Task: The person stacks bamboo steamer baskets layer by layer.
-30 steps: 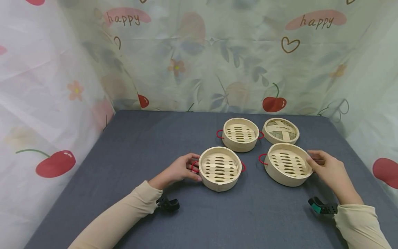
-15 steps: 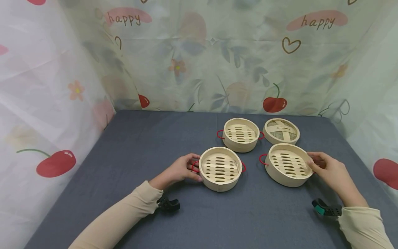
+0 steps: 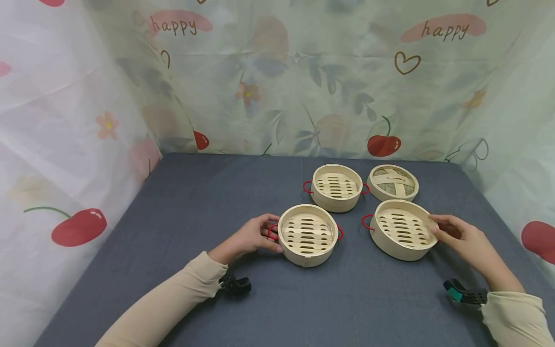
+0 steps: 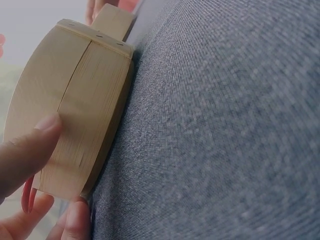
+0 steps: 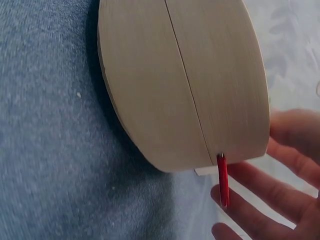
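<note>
My left hand (image 3: 256,235) holds the near bamboo steamer basket (image 3: 305,260) at its left side, around a red handle. In the left wrist view, the thumb (image 4: 35,145) presses the wall of that basket (image 4: 80,110) and fingertips show at its lower end. My right hand (image 3: 466,243) grips the rim of another steamer basket (image 3: 401,248) at its right edge. In the right wrist view, its red handle (image 5: 223,182) crosses in front of the fingers, and the basket wall (image 5: 170,90) fills the middle. Both baskets have slatted floors and nothing inside.
Behind stand a third steamer basket (image 3: 336,205) with red handles and a woven bamboo lid (image 3: 392,185), close together. A dark grey cloth (image 3: 208,193) covers the table. Printed curtains (image 3: 269,96) hang around the back and sides.
My right wrist and forearm have swung a little to the right and toward me while the fingers stay at the rim. The left hand and the baskets hold nearly the same places.
</note>
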The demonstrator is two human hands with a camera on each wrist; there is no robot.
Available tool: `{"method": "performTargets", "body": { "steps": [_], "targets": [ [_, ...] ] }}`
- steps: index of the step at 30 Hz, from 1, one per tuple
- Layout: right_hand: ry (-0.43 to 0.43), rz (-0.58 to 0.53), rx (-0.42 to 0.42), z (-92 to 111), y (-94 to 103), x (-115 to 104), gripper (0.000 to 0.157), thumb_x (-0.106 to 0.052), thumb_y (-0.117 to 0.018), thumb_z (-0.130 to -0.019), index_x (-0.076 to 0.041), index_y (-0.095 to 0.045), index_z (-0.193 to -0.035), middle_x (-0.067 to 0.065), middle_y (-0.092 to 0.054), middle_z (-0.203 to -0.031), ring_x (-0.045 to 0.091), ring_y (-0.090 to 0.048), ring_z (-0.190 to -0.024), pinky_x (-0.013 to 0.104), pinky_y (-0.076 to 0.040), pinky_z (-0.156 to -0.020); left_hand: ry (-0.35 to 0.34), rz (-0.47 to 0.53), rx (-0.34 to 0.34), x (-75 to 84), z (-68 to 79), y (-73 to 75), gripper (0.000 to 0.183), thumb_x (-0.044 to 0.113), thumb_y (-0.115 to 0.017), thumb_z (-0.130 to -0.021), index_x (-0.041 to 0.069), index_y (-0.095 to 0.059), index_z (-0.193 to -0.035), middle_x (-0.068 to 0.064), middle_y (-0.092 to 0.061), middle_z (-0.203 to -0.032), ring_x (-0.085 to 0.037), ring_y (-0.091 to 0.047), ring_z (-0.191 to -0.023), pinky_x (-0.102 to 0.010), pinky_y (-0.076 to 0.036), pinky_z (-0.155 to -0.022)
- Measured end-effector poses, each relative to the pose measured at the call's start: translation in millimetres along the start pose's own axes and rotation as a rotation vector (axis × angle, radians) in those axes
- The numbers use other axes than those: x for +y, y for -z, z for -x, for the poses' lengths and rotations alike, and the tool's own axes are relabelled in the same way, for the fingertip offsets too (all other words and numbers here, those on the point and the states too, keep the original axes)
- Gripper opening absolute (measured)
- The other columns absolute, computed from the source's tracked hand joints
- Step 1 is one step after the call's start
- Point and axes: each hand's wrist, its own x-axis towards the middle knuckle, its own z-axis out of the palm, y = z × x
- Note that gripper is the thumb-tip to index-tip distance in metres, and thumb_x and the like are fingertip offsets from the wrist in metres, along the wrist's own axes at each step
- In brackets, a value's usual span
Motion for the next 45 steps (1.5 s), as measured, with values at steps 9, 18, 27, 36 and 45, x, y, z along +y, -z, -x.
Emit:
{"method": "performTargets", "body": {
  "steps": [9, 18, 27, 36, 45],
  "targets": [
    [0.023, -0.083, -0.08, 2.2, 3.6, 9.3, 0.055, -0.036, -0.055, -0.098, -0.001, -0.045, -0.14, 0.018, -0.05, -0.136, -0.026, -0.039, -0.092, 0.011, -0.045, -0.069, 0.006, -0.018, 0.004, -5.6, -3.3, 1.3, 0.074, -0.005, -0.082, -0.07, 0.0, -0.047, -0.135, -0.018, -0.062, -0.116, -0.014, -0.065, -0.091, -0.027, -0.055, -0.074],
    [0.103, -0.157, -0.099, 3.2, 4.1, 18.8, 0.053, -0.024, -0.062, -0.096, 0.001, -0.044, -0.139, -0.033, -0.037, -0.12, -0.026, -0.039, -0.099, 0.009, -0.045, -0.073, 0.002, -0.044, 0.027, -3.6, -2.5, 0.0, 0.078, -0.003, -0.085, -0.068, 0.003, -0.048, -0.137, -0.014, -0.064, -0.109, -0.013, -0.063, -0.086, -0.025, -0.052, -0.069],
    [0.125, -0.201, -0.12, 6.8, 3.4, 21.7, 0.058, -0.019, -0.069, -0.091, -0.003, -0.044, -0.141, -0.032, -0.039, -0.124, -0.025, -0.041, -0.102, 0.01, -0.046, -0.074, -0.012, -0.063, 0.032, -4.0, -2.4, -0.8, 0.08, 0.0, -0.086, -0.067, 0.006, -0.049, -0.137, -0.014, -0.063, -0.119, -0.014, -0.062, -0.086, -0.024, -0.051, -0.068],
    [0.181, -0.268, -0.121, 6.6, -0.1, 26.8, 0.06, -0.009, -0.071, -0.087, -0.012, -0.046, -0.14, -0.023, -0.043, -0.134, -0.023, -0.043, -0.106, 0.009, -0.046, -0.077, -0.015, -0.058, 0.032, -4.1, -2.4, -1.1, 0.079, -0.001, -0.086, -0.067, 0.005, -0.049, -0.137, -0.015, -0.06, -0.126, -0.012, -0.062, -0.085, -0.024, -0.05, -0.068],
    [0.179, -0.287, -0.124, 5.3, -2.8, 26.6, 0.06, -0.007, -0.071, -0.086, -0.001, -0.043, -0.139, -0.034, -0.036, -0.126, -0.023, -0.042, -0.105, 0.008, -0.046, -0.076, 0.003, -0.075, 0.042, -3.6, -2.6, -1.9, 0.079, 0.0, -0.086, -0.067, 0.007, -0.05, -0.137, -0.013, -0.061, -0.122, -0.012, -0.061, -0.083, -0.024, -0.05, -0.066]
  ]
}}
